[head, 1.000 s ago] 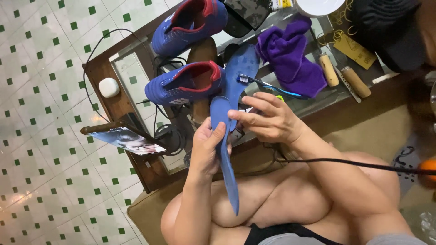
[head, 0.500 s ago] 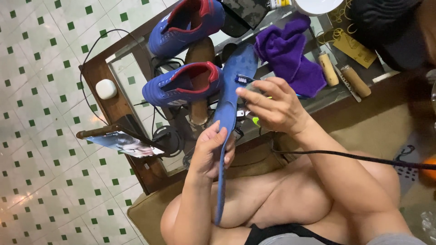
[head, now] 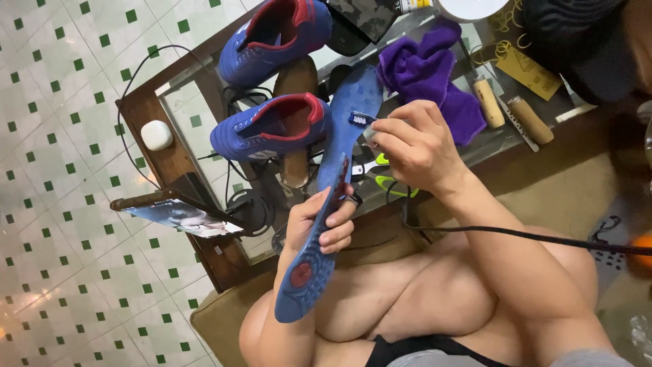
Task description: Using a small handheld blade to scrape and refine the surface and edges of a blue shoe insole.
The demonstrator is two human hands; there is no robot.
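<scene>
Green-dotted floor tiles (head: 61, 102) below; left hand (head: 319, 228) grips long blue insole (head: 333, 197); right hand (head: 414, 146) pinches small brush (head: 360, 119) at its toe end; heel apparently unbrushed.

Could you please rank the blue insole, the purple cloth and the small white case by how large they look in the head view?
1. blue insole, though nearest the camera
2. purple cloth
3. small white case

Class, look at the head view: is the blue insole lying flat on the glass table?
No. The left hand holds the blue insole up in the air above the glass table.
</scene>
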